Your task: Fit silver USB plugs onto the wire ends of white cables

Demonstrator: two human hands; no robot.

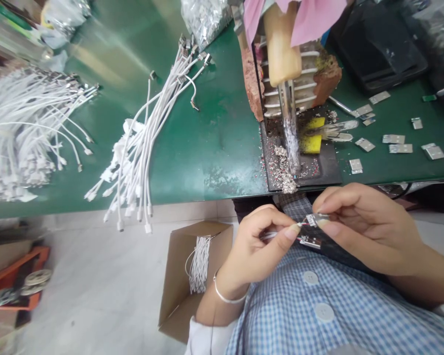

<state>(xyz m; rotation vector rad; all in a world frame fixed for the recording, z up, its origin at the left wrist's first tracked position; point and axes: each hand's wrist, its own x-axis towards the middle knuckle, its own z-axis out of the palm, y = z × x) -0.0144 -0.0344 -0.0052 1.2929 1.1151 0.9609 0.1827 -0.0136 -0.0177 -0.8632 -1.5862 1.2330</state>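
My left hand [264,241] is closed in a pinch on a white USB cable [269,235], whose thin red and white wires show at the fingertips. Between the thumb and fingers of my right hand [366,227] is a silver USB connector [312,220], touching or very near the wire ends; I cannot tell whether they are joined. Just below it, a second metal USB plug [311,241] with red wire sticks out from under my left thumb. Both hands are in front of the table's near edge, above my lap.
A soldering iron [289,123] rests tip-down in a stand over a dark base with solder crumbs and a yellow sponge [313,135]. Loose USB connectors [400,148] lie at right. White cables [159,118] lie left on the green table [214,113]. A cardboard box [177,266] stands below.
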